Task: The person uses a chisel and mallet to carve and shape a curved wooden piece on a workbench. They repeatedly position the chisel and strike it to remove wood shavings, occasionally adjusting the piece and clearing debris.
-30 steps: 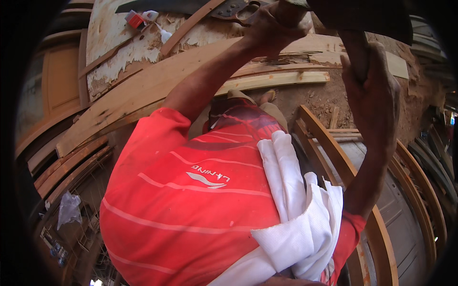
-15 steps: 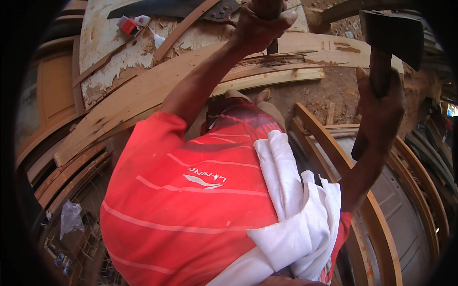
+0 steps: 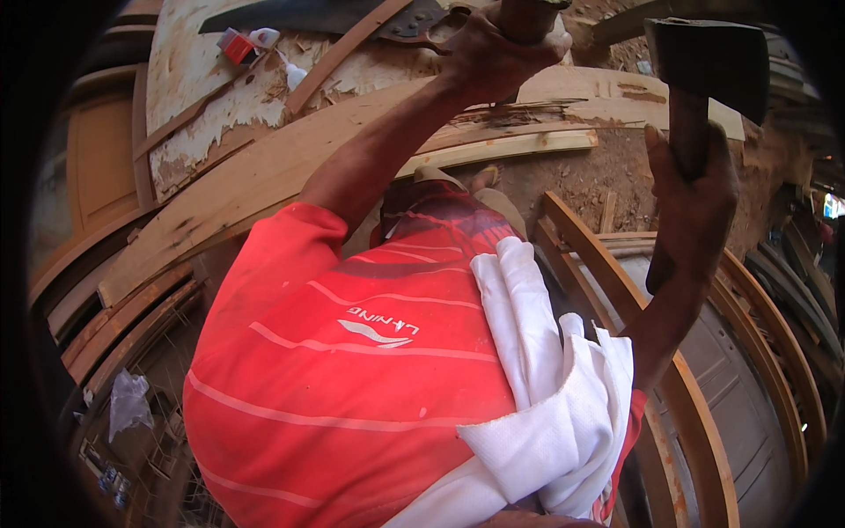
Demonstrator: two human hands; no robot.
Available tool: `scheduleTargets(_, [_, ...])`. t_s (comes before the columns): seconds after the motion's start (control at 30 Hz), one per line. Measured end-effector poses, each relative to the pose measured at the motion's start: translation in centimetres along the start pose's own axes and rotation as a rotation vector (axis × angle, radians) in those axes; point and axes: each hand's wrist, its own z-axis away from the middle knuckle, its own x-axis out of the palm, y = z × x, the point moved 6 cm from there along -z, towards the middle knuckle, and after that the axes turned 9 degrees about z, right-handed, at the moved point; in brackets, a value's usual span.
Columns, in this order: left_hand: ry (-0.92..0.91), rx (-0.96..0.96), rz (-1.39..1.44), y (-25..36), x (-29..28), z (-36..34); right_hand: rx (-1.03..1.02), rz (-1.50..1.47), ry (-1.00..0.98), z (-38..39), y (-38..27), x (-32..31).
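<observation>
My left hand (image 3: 493,62) is closed around the thick handle of a chisel (image 3: 528,19), whose top end shows at the upper edge. It is held over a long plank (image 3: 352,123); the hand and arm hide most of the blade. Splintered, dark wood (image 3: 519,113) lies below the hand. On the right, my right hand (image 3: 695,189) grips a hatchet (image 3: 709,70) by its wooden handle, with the dark metal head raised above the fist. The hatchet head is apart from the chisel.
A handsaw (image 3: 326,19) lies on the worn board at the back, near a red-and-white container (image 3: 236,46) and a small white bottle (image 3: 293,74). Wooden frames (image 3: 634,290) stand at right. Stacked boards (image 3: 132,308) and a plastic bag (image 3: 129,403) are at left.
My left hand has shifted slightly right and tilted with the chisel. The hatchet and my right hand have moved a little to the left.
</observation>
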Motion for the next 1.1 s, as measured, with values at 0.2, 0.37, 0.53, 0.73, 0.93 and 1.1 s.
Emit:
scheduleTargets(0.2, [0.050, -0.057, -0.036, 0.1, -0.1, 0.3, -0.066, -0.027, 0.016, -0.4, -0.4, 1.2])
scheduleTargets(0.37, [0.035, -0.065, -0.076, 0.7, 1.0, 0.1, -0.165, 0.082, 0.261, -0.9, -2.0, -2.1])
scheduleTargets(0.53, [0.041, 0.030, -0.067, -0.1, 0.8, 0.4, -0.133, 0.108, 0.347, -1.5, -3.8, -5.5])
scheduleTargets(0.73, [0.009, 0.278, -0.244, 1.3, 2.2, 0.4, -0.249, 0.194, 0.208, -3.0, -2.6, -7.6])
scheduleTargets(0.93, [0.020, 0.056, -0.240, 0.9, 1.2, 0.7, -0.448, 0.250, -0.109, -2.7, -5.4, -0.5])
scheduleTargets(1.1, [-0.079, 0.068, -0.002, -0.2, 1.3, -0.3, -0.335, 0.113, -0.144, -1.9, -4.1, -0.4])
